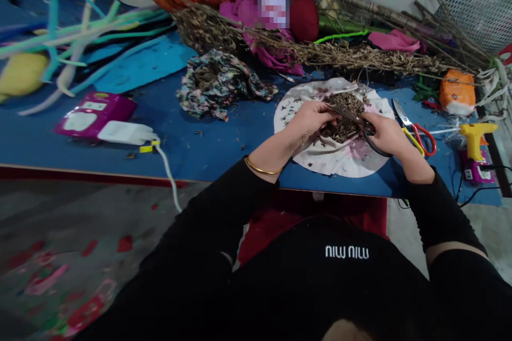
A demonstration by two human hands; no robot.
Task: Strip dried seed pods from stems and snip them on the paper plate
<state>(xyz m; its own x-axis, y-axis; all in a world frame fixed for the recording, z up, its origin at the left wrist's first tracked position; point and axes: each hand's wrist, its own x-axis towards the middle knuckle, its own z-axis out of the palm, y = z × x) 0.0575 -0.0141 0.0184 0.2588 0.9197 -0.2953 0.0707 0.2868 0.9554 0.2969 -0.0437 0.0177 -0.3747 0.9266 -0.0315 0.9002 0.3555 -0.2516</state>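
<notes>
A round white cloth (352,168) lies on the blue table, with a heap of crumbled dried plant bits (346,104) on its middle. My right hand (384,133) grips dark-handled scissors (356,119), their blades pointing left across the heap. Opposite it, my left hand (308,121) is closed in a pinch by the blade tips. Dried plant matter shows at its fingertips, though most of what it holds is hidden. To the right of the cloth lie other scissors (420,138) with red and yellow handles.
Long dried stems (344,57) run along the table's back. A crumpled flowered cloth (224,82) sits left of the white one. Further left are a purple packet (96,114), a white plug with cord (128,133) and foam strips (88,32). A yellow glue gun (476,136) stands right.
</notes>
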